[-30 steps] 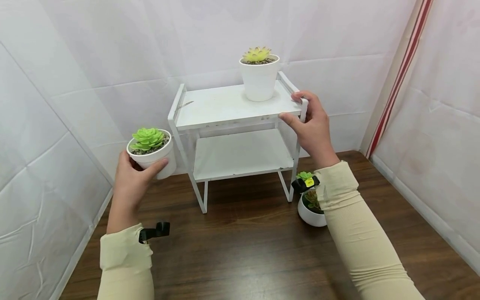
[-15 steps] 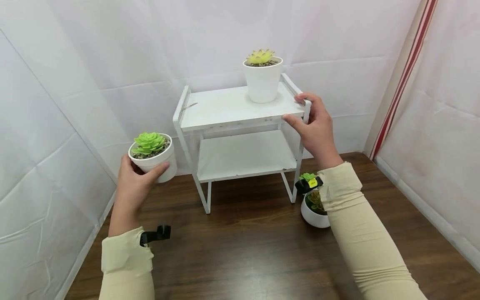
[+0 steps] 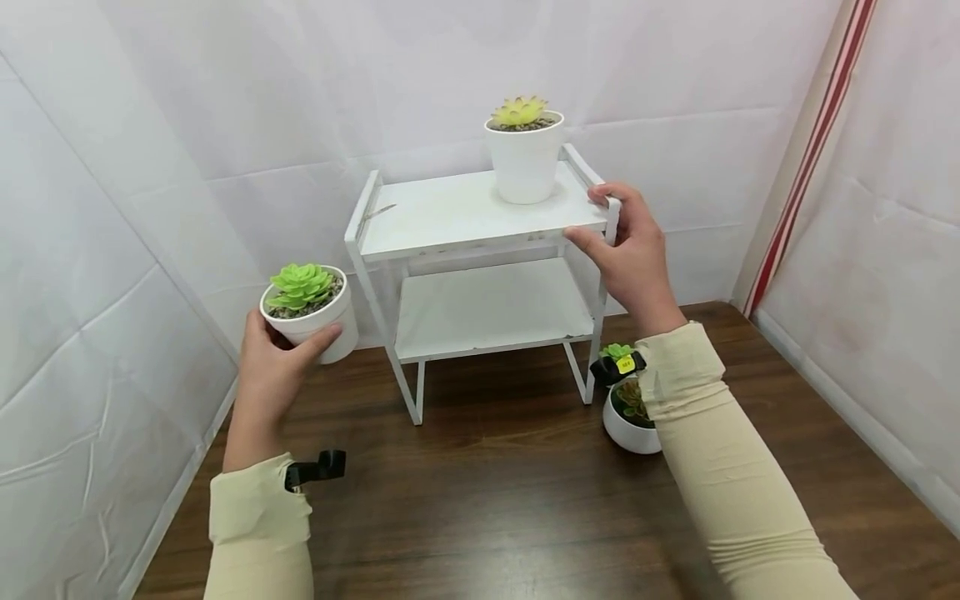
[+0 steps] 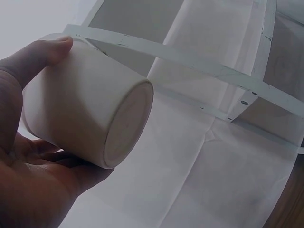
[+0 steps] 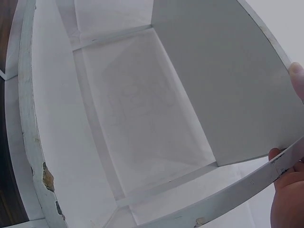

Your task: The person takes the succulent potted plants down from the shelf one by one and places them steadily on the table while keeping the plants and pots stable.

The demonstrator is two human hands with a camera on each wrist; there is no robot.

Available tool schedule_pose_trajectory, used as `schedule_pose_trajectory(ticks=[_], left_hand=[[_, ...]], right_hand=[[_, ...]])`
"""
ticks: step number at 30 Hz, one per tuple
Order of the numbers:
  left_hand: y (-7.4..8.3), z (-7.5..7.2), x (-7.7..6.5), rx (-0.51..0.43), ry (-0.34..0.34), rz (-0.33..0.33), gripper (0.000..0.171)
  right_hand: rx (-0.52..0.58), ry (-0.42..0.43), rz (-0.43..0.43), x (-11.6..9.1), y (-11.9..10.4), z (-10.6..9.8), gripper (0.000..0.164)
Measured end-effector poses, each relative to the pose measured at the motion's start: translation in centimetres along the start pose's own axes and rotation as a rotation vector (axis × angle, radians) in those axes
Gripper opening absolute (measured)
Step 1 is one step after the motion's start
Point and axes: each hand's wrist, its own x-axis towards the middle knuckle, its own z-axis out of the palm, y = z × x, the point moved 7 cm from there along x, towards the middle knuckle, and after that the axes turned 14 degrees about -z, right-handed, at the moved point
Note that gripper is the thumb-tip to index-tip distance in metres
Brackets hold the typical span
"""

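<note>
My left hand point(image 3: 273, 371) grips a small white pot with a bright green succulent point(image 3: 330, 333), thumb on the near side. It holds the pot in the air, tilted, just left of the white two-tier shelf rack point(image 3: 431, 221). The left wrist view shows the bottom and side of this white pot point(image 4: 80, 99). With my right hand point(image 3: 637, 258) I grip the rack's front right corner, thumb on the top board's front edge and fingers about the side rail. On the top board, toward the right, stands a taller white pot with a yellow-green succulent point(image 3: 525, 167).
A low white bowl pot with a darker plant point(image 3: 630, 435) stands on the brown wooden table point(image 3: 480, 508), partly behind my right sleeve. Behind it a green succulent point(image 3: 617, 352) is mostly hidden. White cloth walls point(image 3: 285, 100) enclose the back and sides.
The whole head view has shifted slightly, moving the scene a little to the right. Both hands keep their holds, and the pot stays beside the rack.
</note>
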Motion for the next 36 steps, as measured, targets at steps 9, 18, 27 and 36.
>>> schedule_pose_trajectory(ticks=[9,18,27,36], left_hand=[[-0.4,-0.2,0.1,0.028,0.006,-0.001,0.100],[-0.8,-0.1,0.3,0.007,0.010,0.004,0.099],[-1.8,0.3,0.3,-0.039,0.004,-0.002,0.094],[-2.6,0.7,0.2,-0.025,-0.017,-0.025,0.097]], right_hand=[[-0.011,-0.018,0.001,-0.1,-0.1,0.6,0.058],[-0.018,-0.004,0.002,0.0,-0.2,0.4,0.057],[-0.007,-0.008,0.011,-0.1,0.0,0.4,0.058],[-0.003,-0.005,0.014,0.1,-0.2,0.0,0.057]])
